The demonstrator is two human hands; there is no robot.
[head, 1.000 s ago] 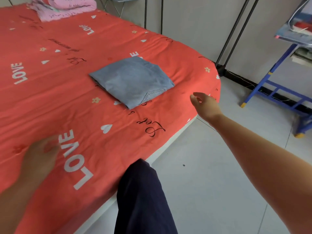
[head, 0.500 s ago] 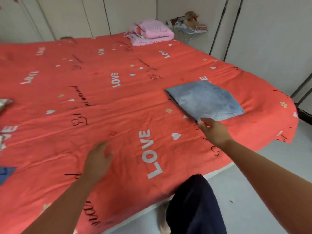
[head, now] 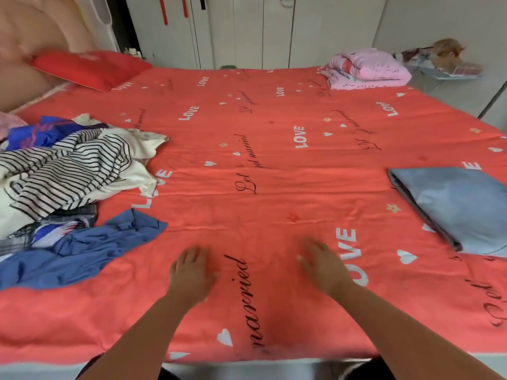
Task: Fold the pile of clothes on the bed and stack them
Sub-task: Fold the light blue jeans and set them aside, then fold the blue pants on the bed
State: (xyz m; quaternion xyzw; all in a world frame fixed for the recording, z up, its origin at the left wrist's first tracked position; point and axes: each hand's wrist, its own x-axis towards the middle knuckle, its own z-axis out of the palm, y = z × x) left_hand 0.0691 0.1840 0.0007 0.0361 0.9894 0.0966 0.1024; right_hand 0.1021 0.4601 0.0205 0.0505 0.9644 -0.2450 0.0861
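- Red printed bedsheet [head: 274, 187] lies under left hand [head: 190, 272] and right hand [head: 325, 266]; both flat, empty
- Risk: dragging the tangled unfolded clothes pile [head: 68, 174] may topple it; folded grey-blue denim garment [head: 461, 209] sits well apart

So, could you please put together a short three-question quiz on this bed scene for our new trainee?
1. True or false: the left hand and the right hand are both empty, spread over the red bedspread.
2. Which garment lies folded at the right edge?
A. striped shirt
B. light blue denim garment
C. blue shirt
3. Fill in: the unfolded pile of clothes lies on the person's ____ side.

Key: 1 true; 2 B; 3 left.
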